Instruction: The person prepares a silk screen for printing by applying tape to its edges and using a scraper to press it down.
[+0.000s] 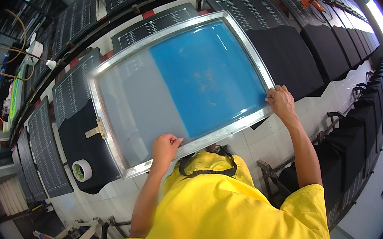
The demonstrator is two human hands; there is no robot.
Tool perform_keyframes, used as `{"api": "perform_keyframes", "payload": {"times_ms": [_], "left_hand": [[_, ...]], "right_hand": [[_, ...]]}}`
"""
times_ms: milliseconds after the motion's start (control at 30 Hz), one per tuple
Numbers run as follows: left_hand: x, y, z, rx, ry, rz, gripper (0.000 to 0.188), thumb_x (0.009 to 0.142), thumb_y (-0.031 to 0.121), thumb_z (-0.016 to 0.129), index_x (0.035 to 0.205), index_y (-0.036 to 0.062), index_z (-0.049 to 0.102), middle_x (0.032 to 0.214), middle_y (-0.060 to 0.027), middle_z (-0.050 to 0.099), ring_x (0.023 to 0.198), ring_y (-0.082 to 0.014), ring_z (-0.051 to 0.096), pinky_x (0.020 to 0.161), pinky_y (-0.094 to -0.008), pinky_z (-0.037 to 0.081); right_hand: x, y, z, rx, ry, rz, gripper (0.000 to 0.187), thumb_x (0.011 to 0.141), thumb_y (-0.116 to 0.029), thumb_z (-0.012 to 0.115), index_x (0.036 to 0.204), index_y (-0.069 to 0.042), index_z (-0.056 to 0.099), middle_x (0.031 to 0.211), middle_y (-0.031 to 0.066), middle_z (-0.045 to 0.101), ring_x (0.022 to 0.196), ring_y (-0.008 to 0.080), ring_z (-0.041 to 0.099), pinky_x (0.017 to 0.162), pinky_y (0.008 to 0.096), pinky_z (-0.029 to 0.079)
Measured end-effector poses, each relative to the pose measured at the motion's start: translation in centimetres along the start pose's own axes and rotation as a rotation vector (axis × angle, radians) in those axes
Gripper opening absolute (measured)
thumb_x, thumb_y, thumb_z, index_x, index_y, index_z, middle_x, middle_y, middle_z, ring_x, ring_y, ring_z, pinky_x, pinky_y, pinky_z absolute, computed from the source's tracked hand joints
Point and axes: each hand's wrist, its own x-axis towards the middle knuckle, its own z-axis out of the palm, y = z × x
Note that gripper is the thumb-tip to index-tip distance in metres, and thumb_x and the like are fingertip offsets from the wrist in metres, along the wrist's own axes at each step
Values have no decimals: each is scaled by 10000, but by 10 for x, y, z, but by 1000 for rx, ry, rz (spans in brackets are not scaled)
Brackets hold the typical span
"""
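Observation:
A large screen-printing frame [257, 121] with a pale metal rim lies across the middle, slightly tilted. Its mesh is grey on the left and coated blue [210, 80] on the right. My left hand [164, 149] is closed over the near bar, its fingertips pressed together at the inner edge. At the near right corner, my right hand [281, 102] grips the rim with curled fingers. A small wooden-looking block [94, 131] sticks out from the left bar. Black cloth [79, 136] on a board shows beside and partly under the frame.
A white round container [82, 170] with green contents sits on the black cloth at left. Rows of dark marked boards [153, 26] run behind and to the left. Black cloth-covered boards [285, 58] continue right. An orange tool [311, 2] rests at the far right.

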Motion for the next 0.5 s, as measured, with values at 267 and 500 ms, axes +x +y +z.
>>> {"api": "perform_keyframes", "payload": {"times_ms": [267, 500], "left_hand": [[1, 11, -4, 41, -62, -76, 286, 869, 277, 776, 843, -5, 736, 773, -138, 700, 688, -279, 649, 652, -380, 509], [1, 12, -3, 27, -36, -66, 275, 867, 271, 778, 843, 0, 741, 752, -137, 707, 665, -270, 660, 649, -379, 519]], "right_hand": [[3, -2, 1, -8, -36, 19, 145, 805, -194, 777, 887, -80, 738, 959, 94, 657, 964, 285, 613, 843, 428, 516], [5, -3, 0, -19, -53, 10, 143, 803, -193, 778, 886, -83, 741, 958, 100, 653, 963, 292, 615, 836, 434, 519]]}}
